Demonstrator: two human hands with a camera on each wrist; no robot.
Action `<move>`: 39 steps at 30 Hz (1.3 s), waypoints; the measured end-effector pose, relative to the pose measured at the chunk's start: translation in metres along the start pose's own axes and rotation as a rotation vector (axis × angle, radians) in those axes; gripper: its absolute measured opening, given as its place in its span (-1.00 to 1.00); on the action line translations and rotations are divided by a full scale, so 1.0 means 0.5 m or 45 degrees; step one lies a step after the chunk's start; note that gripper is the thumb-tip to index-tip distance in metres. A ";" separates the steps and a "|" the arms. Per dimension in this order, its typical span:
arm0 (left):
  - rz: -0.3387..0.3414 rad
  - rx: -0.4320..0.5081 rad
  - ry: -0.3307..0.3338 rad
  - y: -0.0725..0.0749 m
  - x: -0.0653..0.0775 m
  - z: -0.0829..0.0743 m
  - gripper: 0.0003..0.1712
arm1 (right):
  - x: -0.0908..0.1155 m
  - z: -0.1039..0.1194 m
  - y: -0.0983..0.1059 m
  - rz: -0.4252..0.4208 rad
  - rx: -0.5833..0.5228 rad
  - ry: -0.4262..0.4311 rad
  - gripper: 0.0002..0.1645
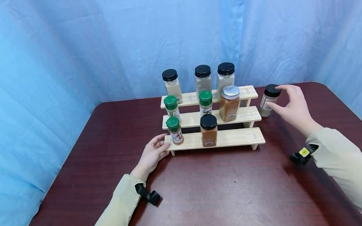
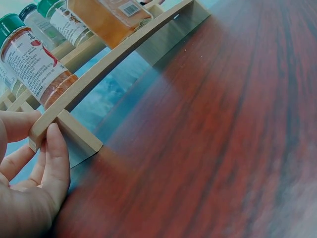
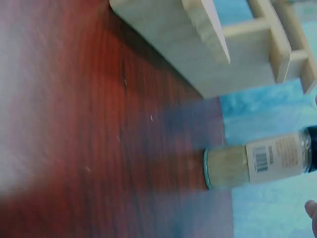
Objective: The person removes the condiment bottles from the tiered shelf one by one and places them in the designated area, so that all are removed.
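Note:
A three-tier wooden spice rack stands on the table. My left hand pinches the left end of its lowest tier, thumb and fingers on opposite faces of the board. Just above those fingers, a green-capped spice jar with red flakes sits on that tier. At the right of the rack a black-lidded glass jar of pale powder stands upright on the table. My right hand is spread around this jar; in the right wrist view only fingertips show, with a gap beside the glass.
Three black-lidded jars stand on the top tier. Two green-capped jars and a silver-lidded jar occupy the middle one. A black-lidded orange jar is on the lowest. Blue curtains hang behind the dark table.

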State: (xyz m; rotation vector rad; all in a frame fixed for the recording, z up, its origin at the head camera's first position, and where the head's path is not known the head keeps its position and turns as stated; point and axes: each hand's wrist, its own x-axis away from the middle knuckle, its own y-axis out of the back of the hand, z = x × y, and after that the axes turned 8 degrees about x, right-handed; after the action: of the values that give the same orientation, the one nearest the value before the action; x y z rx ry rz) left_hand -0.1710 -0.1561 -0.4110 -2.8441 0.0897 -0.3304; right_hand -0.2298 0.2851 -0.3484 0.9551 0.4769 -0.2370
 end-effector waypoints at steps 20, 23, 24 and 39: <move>0.000 -0.023 0.008 0.000 0.001 -0.002 -0.42 | 0.095 0.108 0.016 -0.186 -0.395 0.071 -0.39; 0.003 -0.022 0.009 -0.002 0.001 -0.002 -0.42 | 0.101 0.128 0.011 -0.194 -0.458 0.140 -0.39; 0.004 -0.021 0.009 -0.002 0.001 -0.003 -0.42 | 0.102 0.134 0.010 -0.192 -0.473 0.160 -0.39; -0.006 -0.009 0.007 -0.002 0.001 -0.001 -0.42 | 0.117 0.209 -0.030 -0.031 -0.451 0.395 -0.38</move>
State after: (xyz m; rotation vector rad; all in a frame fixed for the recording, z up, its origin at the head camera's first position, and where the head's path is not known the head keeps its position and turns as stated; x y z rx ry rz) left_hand -0.1709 -0.1555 -0.4102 -2.8507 0.0856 -0.3395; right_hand -0.1549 0.1913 -0.3373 0.6397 0.7875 -0.0212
